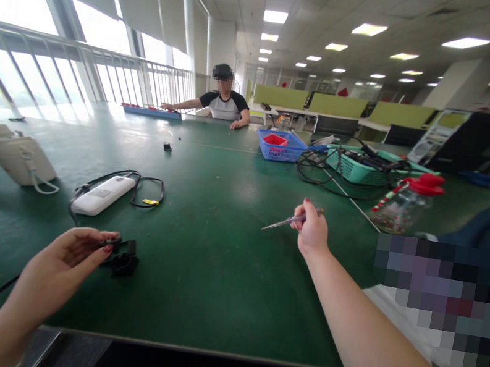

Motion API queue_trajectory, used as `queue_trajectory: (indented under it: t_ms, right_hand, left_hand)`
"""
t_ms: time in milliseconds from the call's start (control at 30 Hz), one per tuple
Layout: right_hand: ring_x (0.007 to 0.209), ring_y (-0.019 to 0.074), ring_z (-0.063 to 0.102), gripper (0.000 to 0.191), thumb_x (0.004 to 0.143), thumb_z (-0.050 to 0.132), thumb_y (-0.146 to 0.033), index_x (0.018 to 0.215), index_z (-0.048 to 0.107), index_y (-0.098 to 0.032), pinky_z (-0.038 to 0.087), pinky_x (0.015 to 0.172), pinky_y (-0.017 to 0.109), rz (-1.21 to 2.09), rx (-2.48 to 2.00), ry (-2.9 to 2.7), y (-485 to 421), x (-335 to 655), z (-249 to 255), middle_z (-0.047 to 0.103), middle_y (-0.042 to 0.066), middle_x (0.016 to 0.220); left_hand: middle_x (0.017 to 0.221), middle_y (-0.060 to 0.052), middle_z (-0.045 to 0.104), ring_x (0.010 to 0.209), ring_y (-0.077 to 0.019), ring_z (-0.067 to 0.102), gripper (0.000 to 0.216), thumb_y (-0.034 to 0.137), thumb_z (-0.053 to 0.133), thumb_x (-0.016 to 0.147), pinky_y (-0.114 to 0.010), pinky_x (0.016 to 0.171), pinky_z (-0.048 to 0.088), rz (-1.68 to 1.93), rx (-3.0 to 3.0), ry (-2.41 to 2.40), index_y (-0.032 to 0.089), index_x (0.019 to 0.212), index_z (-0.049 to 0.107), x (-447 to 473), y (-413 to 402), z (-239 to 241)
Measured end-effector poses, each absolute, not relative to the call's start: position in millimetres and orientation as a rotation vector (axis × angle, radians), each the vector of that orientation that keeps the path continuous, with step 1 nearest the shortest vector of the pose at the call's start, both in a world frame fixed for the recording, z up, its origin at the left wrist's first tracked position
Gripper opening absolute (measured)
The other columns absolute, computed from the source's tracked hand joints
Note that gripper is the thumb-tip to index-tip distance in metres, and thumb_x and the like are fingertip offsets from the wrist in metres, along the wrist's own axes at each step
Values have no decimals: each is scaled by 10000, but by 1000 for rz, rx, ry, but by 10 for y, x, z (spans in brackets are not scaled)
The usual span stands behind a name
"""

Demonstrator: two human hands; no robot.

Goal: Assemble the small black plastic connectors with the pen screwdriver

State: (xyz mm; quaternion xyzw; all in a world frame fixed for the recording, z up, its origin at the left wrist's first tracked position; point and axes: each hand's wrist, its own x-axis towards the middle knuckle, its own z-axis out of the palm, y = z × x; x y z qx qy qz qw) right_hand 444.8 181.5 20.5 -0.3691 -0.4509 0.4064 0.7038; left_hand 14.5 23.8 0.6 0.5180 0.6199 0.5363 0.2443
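Your left hand pinches a small black part low over the green desk, near its front edge; your right hand grips a thin screwdriver above mid-desk, tip pointing left

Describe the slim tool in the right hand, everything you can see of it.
The slim tool looks like a thin, pen-like screwdriver: a narrow metallic shaft with a fine tip and a darker handle. The right hand pinches the handle, so the shaft juts free. It sits nearly level, tip pointing left and slightly down, apparently in the air above the green table. Nothing else touches it; the left hand, pinching a black part, is well apart.
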Motion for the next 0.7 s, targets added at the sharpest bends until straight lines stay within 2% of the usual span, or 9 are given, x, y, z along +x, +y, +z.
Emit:
queue_trajectory:
  t_ms: [167, 333, 700]
  right_hand:
    - [334, 55, 329, 435, 798, 650, -445, 467, 534, -188, 313, 374, 206, 917, -814, -1002, 1813, 4445, 207, 364, -61, 351]
    - [338, 58, 331, 441, 804, 654, -456, 474, 540, -188, 319, 379, 210, 917, -814, -1014, 1805, 4444, 205, 368, -60, 353]
    - [343, 62, 340, 424, 811, 645, -457, 494, 551, -191, 332, 382, 215, 919, -828, -1034, 1792, 4439, 206, 365, -61, 356]
  left_hand:
    - [1097, -87, 736, 1075, -275, 684, 419, 525, 753, 686, -476, 1039, 490, 1346, 1559, 1706, 221, 928, 598, 108, 199, -70]
    - [1100, -99, 751, 1064, -302, 695, 527, 554, 771, 643, -479, 1026, 501, 1253, 1581, 1692, 205, 1031, 698, 148, 173, -69]
    - [1097, -99, 757, 1061, -325, 696, 520, 577, 813, 579, -492, 1012, 502, 1228, 1494, 1698, 195, 929, 765, 187, 177, 34]
